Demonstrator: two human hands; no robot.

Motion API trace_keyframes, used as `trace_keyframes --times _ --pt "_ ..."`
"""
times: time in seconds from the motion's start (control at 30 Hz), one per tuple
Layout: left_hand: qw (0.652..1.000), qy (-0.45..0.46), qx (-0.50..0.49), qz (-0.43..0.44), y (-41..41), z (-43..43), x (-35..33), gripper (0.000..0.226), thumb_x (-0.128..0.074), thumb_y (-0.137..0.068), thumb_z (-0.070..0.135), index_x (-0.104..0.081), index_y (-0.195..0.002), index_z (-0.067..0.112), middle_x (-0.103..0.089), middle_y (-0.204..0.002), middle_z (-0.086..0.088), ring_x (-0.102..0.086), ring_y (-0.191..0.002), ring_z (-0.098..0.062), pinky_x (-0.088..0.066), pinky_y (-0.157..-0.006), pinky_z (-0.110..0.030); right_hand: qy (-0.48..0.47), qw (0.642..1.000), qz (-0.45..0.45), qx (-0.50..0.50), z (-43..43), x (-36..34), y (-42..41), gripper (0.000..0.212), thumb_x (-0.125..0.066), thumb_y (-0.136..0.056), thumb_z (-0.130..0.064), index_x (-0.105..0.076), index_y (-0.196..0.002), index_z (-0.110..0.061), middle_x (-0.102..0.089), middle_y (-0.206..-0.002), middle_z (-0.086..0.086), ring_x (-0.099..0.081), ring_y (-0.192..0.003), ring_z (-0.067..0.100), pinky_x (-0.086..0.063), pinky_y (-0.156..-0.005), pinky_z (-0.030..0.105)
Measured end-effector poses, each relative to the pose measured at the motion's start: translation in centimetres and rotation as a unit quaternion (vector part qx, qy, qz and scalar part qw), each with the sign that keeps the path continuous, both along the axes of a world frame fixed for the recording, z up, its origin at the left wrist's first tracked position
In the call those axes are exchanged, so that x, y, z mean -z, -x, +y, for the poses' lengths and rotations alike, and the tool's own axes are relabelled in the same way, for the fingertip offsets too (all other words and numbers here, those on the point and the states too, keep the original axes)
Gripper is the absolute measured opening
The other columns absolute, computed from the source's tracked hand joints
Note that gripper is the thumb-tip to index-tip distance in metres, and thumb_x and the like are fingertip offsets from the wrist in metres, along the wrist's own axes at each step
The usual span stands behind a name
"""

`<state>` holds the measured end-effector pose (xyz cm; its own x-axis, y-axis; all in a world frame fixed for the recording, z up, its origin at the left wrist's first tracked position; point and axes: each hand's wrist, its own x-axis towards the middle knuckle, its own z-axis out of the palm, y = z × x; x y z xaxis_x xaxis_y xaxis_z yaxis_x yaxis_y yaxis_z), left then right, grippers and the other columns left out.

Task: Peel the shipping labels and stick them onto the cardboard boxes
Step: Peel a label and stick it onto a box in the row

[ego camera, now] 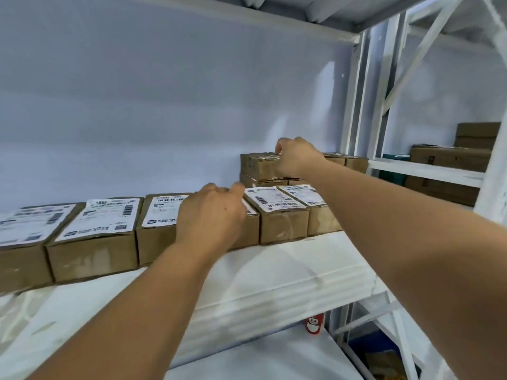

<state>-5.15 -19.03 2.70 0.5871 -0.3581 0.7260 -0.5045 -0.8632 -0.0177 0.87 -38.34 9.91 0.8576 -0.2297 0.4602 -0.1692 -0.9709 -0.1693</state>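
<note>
Landmark: the front row (93, 242) of cardboard boxes, standing side by side on a white shelf (274, 272).
Done so far: five boxes in the front row show white shipping labels (109, 218) stuck flat on their tops; a sixth, near the row's right end, is mostly covered by a hand, with a label edge peeking out beside it.
Left hand (211, 215): lies on top of that covered box, fingers loosely spread and fairly straight, holding nothing, probably pressing its label down.
Right hand (295, 157): behind the front row's right end, fingers curled over the top box (258, 164) of a short stack (260, 182), gripping its upper edge.
Top box: behind and above the front row, brown, with tape but no label that I can make out; the view is blurred there.
Left to do: at least the stack behind the row, and a few more boxes (354, 161) further behind its right end, look unlabelled.
Loose labels: none in view.
</note>
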Motion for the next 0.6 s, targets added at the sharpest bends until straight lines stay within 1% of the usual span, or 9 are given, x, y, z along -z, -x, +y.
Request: trace_keyframes --times 0.07,0.13,0.17,0.27,0.37,0.43,0.47,0.53,0.6 --pt "1.000 -0.009 -0.014 -0.019 -0.3 -0.5 0.3 0.024 -0.037 -0.096 0.029 -0.056 -0.106 0.019 -0.065 -0.086 -0.005 -0.058 -0.087 -0.029 -0.030 -0.059 -0.030 0.016 0.999 0.031 0.011 0.1 -0.3 -2.7 0.048 -0.055 -0.084 -0.034 -0.048 -0.129 -0.017 -0.049 -0.127 0.012 -0.046 -0.116 0.034 -0.045 -0.095 0.040" --pt "0.999 -0.020 -0.028 -0.042 -0.6 -0.7 0.4 0.032 -0.028 -0.099 0.039 -0.055 -0.102 0.021 -0.065 -0.090 -0.002 -0.060 -0.088 -0.027 -0.030 -0.059 -0.030 0.029 0.997 0.061 0.026 0.1 0.0 -5.2 0.054 -0.054 -0.084 -0.046 -0.049 -0.129 -0.016 -0.050 -0.130 0.012 -0.043 -0.121 0.034 -0.041 -0.097 0.040" --pt "0.998 -0.023 -0.028 -0.051 -0.7 -0.8 0.4 0.032 -0.028 -0.099 0.039 -0.055 -0.101 0.022 -0.065 -0.092 -0.001 -0.060 -0.089 -0.027 -0.030 -0.059 -0.030 0.028 0.997 0.068 0.032 0.1 0.3 -6.1 0.054 -0.054 -0.084 -0.049 -0.050 -0.127 -0.016 -0.052 -0.130 0.012 -0.043 -0.122 0.034 -0.040 -0.098 0.041" --pt "0.998 -0.037 -0.018 -0.052 -0.9 -0.8 0.6 0.021 -0.035 -0.097 0.029 -0.053 -0.103 0.021 -0.062 -0.098 -0.001 -0.057 -0.093 -0.027 -0.029 -0.061 -0.030 0.020 0.996 0.072 0.043 -0.1 1.2 -8.1 0.056 -0.051 -0.083 -0.056 -0.052 -0.123 -0.016 -0.055 -0.127 0.013 -0.044 -0.122 0.036 -0.038 -0.099 0.043" --pt "0.998 -0.048 -0.016 -0.038 -0.8 -1.0 0.6 0.021 -0.033 -0.096 0.026 -0.050 -0.107 0.020 -0.060 -0.103 -0.002 -0.055 -0.097 -0.027 -0.029 -0.062 -0.031 0.004 0.997 0.066 0.051 0.0 1.6 -9.0 0.064 -0.055 -0.078 -0.062 -0.046 -0.126 -0.020 -0.050 -0.128 0.016 -0.038 -0.126 0.041 -0.038 -0.100 0.050" --pt "0.997 -0.062 -0.023 -0.029 -0.8 -1.1 0.4 0.021 -0.033 -0.096 0.026 -0.050 -0.107 0.019 -0.058 -0.104 -0.002 -0.054 -0.098 -0.027 -0.028 -0.062 -0.032 -0.009 0.997 0.063 0.053 0.3 1.8 -9.3 0.066 -0.058 -0.079 -0.059 -0.041 -0.130 -0.022 -0.044 -0.129 0.018 -0.033 -0.128 0.043 -0.039 -0.099 0.054" --pt "0.997 -0.065 -0.026 -0.027 -0.8 -1.1 0.4 0.020 -0.034 -0.096 0.025 -0.050 -0.107 0.019 -0.058 -0.104 -0.003 -0.053 -0.098 -0.027 -0.028 -0.061 -0.032 -0.019 0.997 0.057 0.058 0.5 1.8 -9.4 0.063 -0.059 -0.080 -0.057 -0.040 -0.130 -0.022 -0.041 -0.130 0.018 -0.032 -0.128 0.043 -0.040 -0.099 0.053" --pt "0.997 -0.068 -0.031 -0.025 -0.8 -1.1 0.5 0.019 -0.035 -0.096 0.024 -0.050 -0.106 0.019 -0.058 -0.104 -0.002 -0.053 -0.098 -0.027 -0.028 -0.061 -0.032 -0.048 0.996 0.036 0.069 0.6 1.6 -9.3 0.051 -0.061 -0.084 -0.046 -0.043 -0.124 -0.020 -0.035 -0.131 0.020 -0.033 -0.126 0.041 -0.040 -0.094 0.046" --pt "0.997 -0.062 -0.029 -0.028 -0.7 -1.1 0.5 0.019 -0.034 -0.096 0.024 -0.050 -0.106 0.019 -0.058 -0.104 -0.003 -0.053 -0.099 -0.027 -0.029 -0.061 -0.032 -0.080 0.994 0.001 0.071 0.8 1.4 -9.0 0.035 -0.061 -0.084 -0.034 -0.048 -0.113 -0.018 -0.032 -0.131 0.020 -0.035 -0.121 0.040 -0.038 -0.084 0.040"
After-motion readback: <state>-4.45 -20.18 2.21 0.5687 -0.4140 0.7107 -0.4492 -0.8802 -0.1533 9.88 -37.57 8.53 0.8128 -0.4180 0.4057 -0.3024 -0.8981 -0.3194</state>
